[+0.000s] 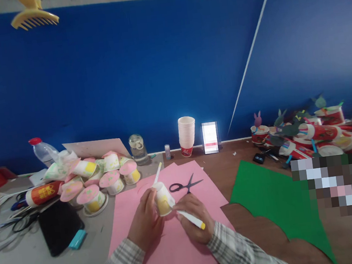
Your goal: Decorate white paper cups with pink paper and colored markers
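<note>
My left hand (146, 215) is closed round the side of a small white paper cup (162, 193), which is tilted and has a yellow patch near its lower end. My right hand (197, 220) grips a white marker (190, 219) with a yellow end pointing toward me. Its other end meets the cup's side, partly hidden by my fingers. A slim white stick-like piece with a yellow tip (157, 173) rises behind the cup; whether my left hand holds it I cannot tell. Pink paper sheets (178, 256) lie beneath, with open black scissors (187, 185) just beyond my hands.
Several decorated cups with pink tops (91, 198) crowd the left, near a black phone-like slab (61, 225). A stack of paper cups (187, 135) and a glass jar (138, 149) stand behind. Green paper (278, 205) and a pile of red cups (314, 132) occupy the right.
</note>
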Demonstrator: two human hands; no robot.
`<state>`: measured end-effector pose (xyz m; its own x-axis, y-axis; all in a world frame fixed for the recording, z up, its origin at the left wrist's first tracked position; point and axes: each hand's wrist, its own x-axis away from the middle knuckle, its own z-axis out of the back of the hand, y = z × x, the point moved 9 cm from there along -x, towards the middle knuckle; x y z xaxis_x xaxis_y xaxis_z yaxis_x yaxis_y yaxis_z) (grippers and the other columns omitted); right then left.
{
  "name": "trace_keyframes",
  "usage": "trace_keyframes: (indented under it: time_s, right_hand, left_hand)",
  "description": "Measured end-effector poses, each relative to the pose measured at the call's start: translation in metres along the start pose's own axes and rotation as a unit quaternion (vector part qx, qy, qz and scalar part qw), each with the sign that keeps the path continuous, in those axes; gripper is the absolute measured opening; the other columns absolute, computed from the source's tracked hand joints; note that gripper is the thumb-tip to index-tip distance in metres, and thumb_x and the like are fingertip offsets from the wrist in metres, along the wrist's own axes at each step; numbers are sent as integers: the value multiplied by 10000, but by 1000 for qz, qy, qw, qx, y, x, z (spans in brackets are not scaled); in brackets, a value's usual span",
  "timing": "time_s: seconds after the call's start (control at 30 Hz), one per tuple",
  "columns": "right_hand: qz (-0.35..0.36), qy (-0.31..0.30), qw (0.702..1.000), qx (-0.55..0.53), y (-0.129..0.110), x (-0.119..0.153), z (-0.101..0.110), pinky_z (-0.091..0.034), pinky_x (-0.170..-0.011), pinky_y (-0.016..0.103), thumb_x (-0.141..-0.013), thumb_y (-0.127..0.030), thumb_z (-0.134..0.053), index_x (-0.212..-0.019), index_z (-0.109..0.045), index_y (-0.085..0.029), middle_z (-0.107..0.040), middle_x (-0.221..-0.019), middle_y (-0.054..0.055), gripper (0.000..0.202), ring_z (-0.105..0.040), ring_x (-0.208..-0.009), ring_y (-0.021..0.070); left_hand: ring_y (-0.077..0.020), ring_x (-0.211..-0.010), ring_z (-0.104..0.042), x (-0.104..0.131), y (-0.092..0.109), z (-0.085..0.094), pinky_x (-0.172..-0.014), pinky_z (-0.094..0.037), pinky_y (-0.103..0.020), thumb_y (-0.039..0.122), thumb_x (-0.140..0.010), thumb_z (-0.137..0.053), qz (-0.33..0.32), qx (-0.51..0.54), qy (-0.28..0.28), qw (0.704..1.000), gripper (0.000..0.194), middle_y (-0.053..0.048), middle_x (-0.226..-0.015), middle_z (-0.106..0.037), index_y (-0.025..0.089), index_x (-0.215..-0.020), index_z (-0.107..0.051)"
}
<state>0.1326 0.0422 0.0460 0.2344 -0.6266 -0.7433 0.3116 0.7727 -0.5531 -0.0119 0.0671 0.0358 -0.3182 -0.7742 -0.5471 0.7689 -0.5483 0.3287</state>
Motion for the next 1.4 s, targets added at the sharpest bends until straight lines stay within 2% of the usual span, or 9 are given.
trace_keyframes:
  time_s: [0.13,0.33,0.5,0.67,0.83,0.97,1.1,1.3,1.4]
  right_hand:
    - [3,-12,1000,23,2,1,-3,-485,-645,337,-666,-59,-578,-758,-630,-263,-652,-609,-40,230,-593,-539,162]
    - [5,-5,1000,-1,-3,-2,2,-498,-688,342,-718,-85,-582,-979,-607,-268,-714,-816,3,321,-643,-702,192]
    - [11,-20,1000,16,-5,-3,0,-481,-631,322,-678,-64,-557,-777,-632,-250,-652,-621,-34,224,-597,-545,156]
    - [5,3,1000,0,-2,-1,3,-505,-685,346,-714,-95,-587,-966,-615,-252,-708,-805,12,299,-642,-712,197]
    - [6,-5,1000,13,1,1,0,-501,-656,340,-683,-69,-583,-835,-635,-257,-687,-688,-20,247,-613,-604,175]
    - [-9,12,1000,-3,2,0,4,-511,-696,340,-727,-91,-592,-964,-619,-249,-707,-801,6,286,-640,-727,192]
    - [-2,-6,1000,0,0,-1,2,-508,-687,343,-714,-91,-605,-891,-640,-259,-701,-750,-12,247,-631,-668,181]
    - [-25,23,999,1,4,-1,5,-528,-699,332,-730,-99,-615,-972,-628,-248,-698,-810,13,285,-640,-744,193]
    - [-5,22,1000,6,0,-1,5,-520,-662,322,-713,-75,-610,-895,-646,-255,-700,-743,-8,258,-632,-670,181]
  left_hand:
    - [-285,-1158,-394,-1,-1,-1,-924,-461,-450,198,-575,-566,11,-6,-10,1000,805,-120,-1236,-403,201,-1279,-174]
    - [-280,-1174,-373,0,1,-1,-932,-455,-454,217,-614,-547,0,3,-5,1000,788,-125,-1261,-369,208,-1290,-143]
    - [-287,-1165,-382,0,-1,-2,-935,-450,-460,201,-588,-557,13,3,-16,1000,811,-119,-1247,-381,213,-1289,-149]
    - [-276,-1175,-372,0,1,-1,-946,-445,-435,246,-627,-554,0,8,-4,1000,759,-131,-1256,-374,187,-1284,-179]
    - [-282,-1174,-369,1,1,-1,-939,-449,-444,216,-606,-553,-5,-1,-8,1000,789,-136,-1252,-370,182,-1288,-158]
    - [-284,-1180,-360,1,2,-2,-938,-444,-461,223,-622,-543,-6,1,-11,1000,787,-127,-1264,-351,211,-1292,-131]
    - [-276,-1174,-364,1,1,-3,-940,-444,-461,212,-612,-542,-3,-1,-11,1000,789,-126,-1254,-357,198,-1291,-140]
    - [-271,-1184,-351,2,1,-3,-946,-443,-454,227,-620,-543,-6,5,-10,1000,773,-132,-1269,-344,177,-1289,-161]
    - [-268,-1177,-360,2,0,-2,-938,-452,-452,203,-603,-540,-2,1,-7,1000,787,-127,-1258,-356,185,-1290,-158]
